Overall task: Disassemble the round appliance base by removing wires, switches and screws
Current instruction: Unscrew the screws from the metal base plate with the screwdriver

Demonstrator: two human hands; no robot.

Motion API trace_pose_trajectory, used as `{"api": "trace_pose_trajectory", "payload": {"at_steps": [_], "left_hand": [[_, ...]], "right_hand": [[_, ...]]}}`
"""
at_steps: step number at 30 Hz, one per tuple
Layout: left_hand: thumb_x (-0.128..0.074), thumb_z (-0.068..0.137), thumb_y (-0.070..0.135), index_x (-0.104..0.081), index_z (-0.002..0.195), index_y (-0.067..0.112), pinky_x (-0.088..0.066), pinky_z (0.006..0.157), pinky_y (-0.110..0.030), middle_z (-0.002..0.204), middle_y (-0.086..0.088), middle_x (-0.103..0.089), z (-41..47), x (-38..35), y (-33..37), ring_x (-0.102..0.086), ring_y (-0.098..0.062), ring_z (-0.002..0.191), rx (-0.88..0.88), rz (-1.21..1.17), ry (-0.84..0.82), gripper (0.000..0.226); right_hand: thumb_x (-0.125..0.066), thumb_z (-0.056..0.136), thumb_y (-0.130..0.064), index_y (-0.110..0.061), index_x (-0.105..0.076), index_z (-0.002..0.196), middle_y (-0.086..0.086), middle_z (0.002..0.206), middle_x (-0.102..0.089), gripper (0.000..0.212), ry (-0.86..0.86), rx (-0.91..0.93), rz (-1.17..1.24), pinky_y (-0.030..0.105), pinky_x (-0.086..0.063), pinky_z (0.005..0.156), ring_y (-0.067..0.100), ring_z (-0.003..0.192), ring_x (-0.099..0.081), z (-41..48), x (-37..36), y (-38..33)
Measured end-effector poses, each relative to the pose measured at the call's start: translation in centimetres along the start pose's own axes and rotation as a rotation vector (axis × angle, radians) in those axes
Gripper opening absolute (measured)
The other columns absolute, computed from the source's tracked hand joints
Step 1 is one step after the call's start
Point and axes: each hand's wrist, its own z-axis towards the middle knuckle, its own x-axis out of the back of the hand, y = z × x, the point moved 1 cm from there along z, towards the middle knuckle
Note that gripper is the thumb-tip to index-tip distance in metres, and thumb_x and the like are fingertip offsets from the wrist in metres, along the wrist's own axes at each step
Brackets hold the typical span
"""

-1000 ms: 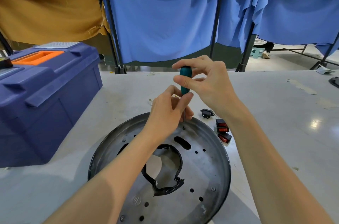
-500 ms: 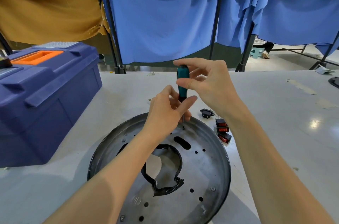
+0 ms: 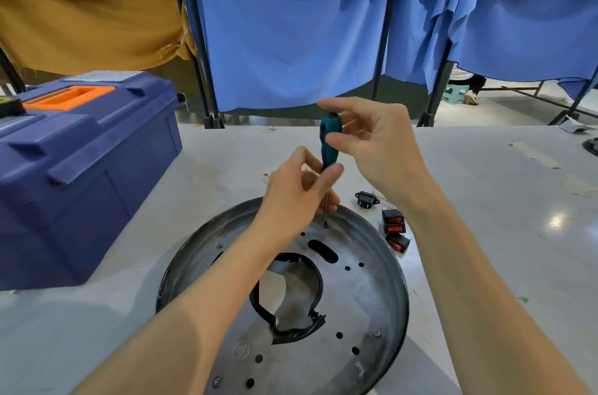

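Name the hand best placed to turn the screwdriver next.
Right. The right hand pinches the teal screwdriver by its handle top, free to twirl it; the left hand grips low by the shaft, steadying the tip on the round base.

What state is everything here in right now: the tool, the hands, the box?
Round base: flat on table.
Screwdriver: upright, tip on a screw.
Left hand: grips its lower handle.
Right hand: pinches handle top.
Red switches: out, lying beside base.
Toolbox: closed.

Blue toolbox point(image 3: 87, 168) on the grey table point(image 3: 485, 200); perhaps a stool point(image 3: 454, 93) beyond.
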Motion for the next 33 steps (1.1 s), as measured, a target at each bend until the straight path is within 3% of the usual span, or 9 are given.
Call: {"api": "trace_pose_trajectory", "payload": {"at_steps": [3,8,12,16,19,21,25,29,33], "left_hand": [[-0.044,0.102,0.029,-0.058,0.102,0.013,-0.059,0.072,-0.045,0.071,-0.007,-0.071,0.05,0.0,-0.14,-0.07,-0.024,0.068,-0.01,0.051,-0.026,0.021],[-0.059,0.092,0.04,-0.051,0.092,0.015,-0.059,0.073,-0.048,0.072,-0.007,-0.072,0.06,-0.08,-0.13,-0.071,-0.024,0.067,-0.004,0.057,0.003,0.026],[-0.051,0.096,0.039,-0.054,0.095,0.015,-0.058,0.077,-0.048,0.072,-0.006,-0.073,0.07,-0.05,-0.13,-0.071,-0.022,0.068,-0.028,0.045,0.004,0.025],[-0.043,0.101,0.028,-0.059,0.109,0.013,-0.057,0.081,-0.046,0.074,-0.004,-0.073,0.04,-0.25,-0.11,-0.071,-0.02,0.071,-0.03,0.045,-0.019,0.023],[-0.053,0.097,0.031,-0.058,0.1,0.01,-0.058,0.078,-0.045,0.071,-0.005,-0.073,0.04,-0.23,-0.05,-0.071,-0.02,0.069,-0.007,0.025,-0.004,0.022],[-0.061,0.092,0.036,-0.053,0.093,0.008,-0.058,0.077,-0.045,0.07,-0.005,-0.073,-0.01,-0.21,0.0,-0.071,-0.021,0.067,0.009,0.024,0.009,0.029],[-0.054,0.095,0.038,-0.05,0.091,0.012,-0.06,0.074,-0.044,0.07,-0.009,-0.073,-0.08,-0.04,-0.01,-0.071,-0.023,0.066,0.001,0.001,0.019,0.027],[-0.044,0.101,0.03,-0.056,0.107,0.013,-0.059,0.073,-0.041,0.07,-0.01,-0.072,-0.06,-0.02,-0.09,-0.07,-0.026,0.068,-0.031,0.015,-0.009,0.021],[-0.055,0.094,0.036,-0.051,0.095,0.016,-0.06,0.073,-0.043,0.07,-0.008,-0.072,-0.01,-0.14,-0.09,-0.07,-0.023,0.066,-0.023,0.026,0.019,0.021]], "right_hand": [[-0.056,0.087,0.012,-0.014,-0.071,0.108,0.002,0.098,-0.071,0.036,-0.064,0.002,0.033,0.017,-0.054,0.084,0.012,0.091,-0.069,0.09,0.44,0.09],[-0.075,0.081,-0.027,-0.032,-0.07,0.098,-0.004,0.103,-0.065,0.018,-0.057,0.016,0.022,0.012,-0.05,0.08,0.003,0.089,-0.061,0.08,0.02,0.03],[-0.074,0.082,-0.007,-0.027,-0.072,0.105,-0.008,0.094,-0.069,0.031,0.003,0.015,0.037,0.015,-0.052,0.081,0.003,0.083,-0.062,0.03,0.19,0.11],[-0.057,0.088,0.011,-0.013,-0.07,0.105,0.004,0.099,-0.072,0.032,-0.094,-0.004,0.135,0.012,-0.052,0.076,0.007,0.087,-0.071,0.06,0.42,0.2],[-0.071,0.084,-0.018,-0.022,-0.071,0.101,0.002,0.103,-0.071,0.017,-0.097,-0.01,0.138,0.01,-0.05,0.081,0.0,0.09,-0.067,0.19,0.36,0.06],[-0.077,0.077,-0.032,-0.029,-0.071,0.099,-0.001,0.102,-0.067,0.023,-0.072,-0.004,0.053,0.007,-0.048,0.079,-0.003,0.088,-0.061,0.2,0.24,0.16],[-0.075,0.081,-0.013,-0.023,-0.071,0.111,-0.012,0.09,-0.067,0.031,-0.008,0.015,0.047,0.01,-0.049,0.077,-0.006,0.078,-0.059,0.09,-0.08,0.11],[-0.057,0.089,0.008,-0.012,-0.07,0.106,0.006,0.099,-0.072,0.029,-0.081,-0.007,0.115,0.015,-0.054,0.079,0.011,0.09,-0.07,0.12,0.32,0.11],[-0.072,0.084,-0.027,-0.032,-0.068,0.103,-0.005,0.105,-0.066,0.02,-0.112,0.013,-0.017,0.009,-0.048,0.08,0.003,0.091,-0.064,0.14,0.04,-0.07]]}}
